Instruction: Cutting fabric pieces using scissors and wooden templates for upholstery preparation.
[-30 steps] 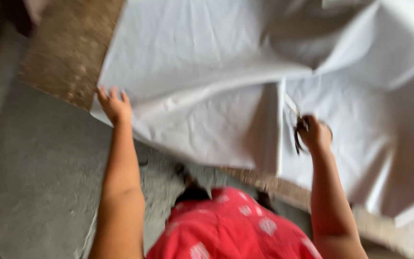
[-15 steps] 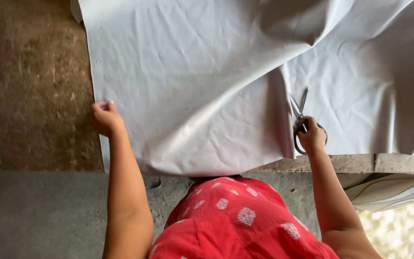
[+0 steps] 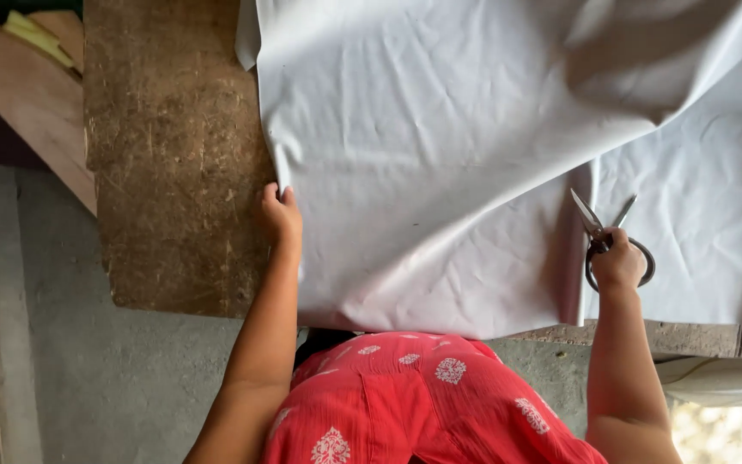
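Far left, top corner, I see yellowish strips (image 3: 34, 36) lying on a slanted reddish-brown board (image 3: 32, 112); can't tell what they are, too small & partly cut off. No box, bin or other container shows anywhere in my view, & no package, label or sign either. Below that board is grey concrete floor (image 3: 130, 387). Next comes the worn brown table top (image 3: 173, 163), scratched & stained, bare on its left part. The left hand (image 3: 280, 215) sits at the left edge of the white cloth (image 3: 440, 172), fingers curled & pressed together, pinching the cloth edge w/ the thumb side toward the table; the forearm runs down to the bottom of the frame. The cloth covers most of the table from approx. the middle to the right edge of my view, w/ a big fold rising across the upper right & a straight slit or fold line running up from the near edge, just left of the right hand. Its near edge hangs a bit over the table front. Bottom centre is the person's red garment (image 3: 422, 404) w/ small white printed motifs. Right side: the right hand (image 3: 618, 262) is closed around the loop handles of metal scissors (image 3: 599, 228), blades parted in a V, tips pointing away from the person, resting on the cloth. Under it, the table's front edge, & a pale bundle (image 3: 714, 378) at lower right, unclear what.
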